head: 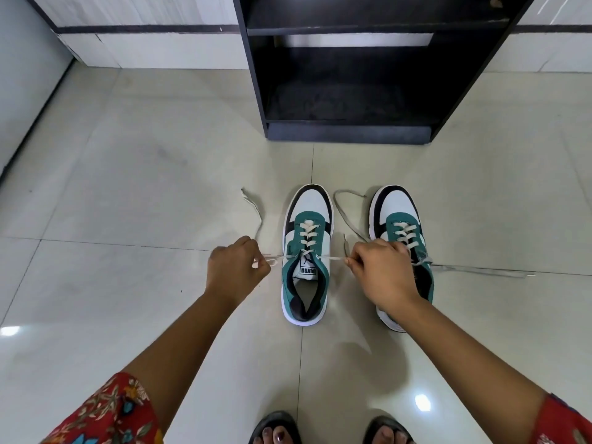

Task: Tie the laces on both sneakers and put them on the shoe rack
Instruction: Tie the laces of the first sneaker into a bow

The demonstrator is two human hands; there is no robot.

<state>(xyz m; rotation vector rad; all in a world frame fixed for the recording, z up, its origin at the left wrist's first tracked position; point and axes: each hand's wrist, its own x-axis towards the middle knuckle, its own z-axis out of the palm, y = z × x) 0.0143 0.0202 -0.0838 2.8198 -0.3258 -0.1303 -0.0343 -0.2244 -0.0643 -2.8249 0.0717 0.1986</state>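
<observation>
Tiled floor [128,187], dark sandals [275,424]

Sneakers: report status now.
Left hand and right hand each pinch a lace end of the left sneaker, pulling outward. Right sneaker untied, laces loose on floor. Rack ahead, path clear.

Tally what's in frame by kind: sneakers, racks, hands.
Sneakers: 2, left sneaker, right sneaker
Shoe rack: 1
Hands: 2, left hand, right hand, each pinching a lace end
Total: 5
</observation>
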